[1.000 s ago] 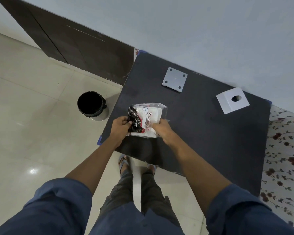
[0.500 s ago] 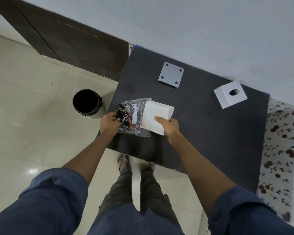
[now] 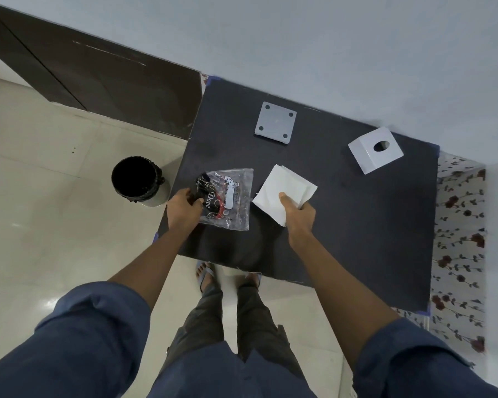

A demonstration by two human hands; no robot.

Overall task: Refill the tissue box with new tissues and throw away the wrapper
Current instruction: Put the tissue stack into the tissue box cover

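My right hand (image 3: 298,218) grips a stack of white tissues (image 3: 282,191) over the dark table (image 3: 342,225), thumb on top. My left hand (image 3: 183,209) holds the clear plastic wrapper (image 3: 230,196) with black and red print by its left end; the wrapper looks flat and empty. The two are apart, with a gap between them. The white tissue box cover (image 3: 375,150), with a round hole in its top, stands at the table's far right. The box's grey square base plate (image 3: 276,122) lies at the far middle.
A black-lined waste bin (image 3: 137,179) stands on the tiled floor just left of the table. A dark door (image 3: 98,79) is behind it, and a wall runs behind the table. A floral cloth (image 3: 460,239) lies right of the table. My feet are under its near edge.
The tissue stack has come fully out of the wrapper: my right hand drew it to the right while my left hand kept the wrapper at the left.
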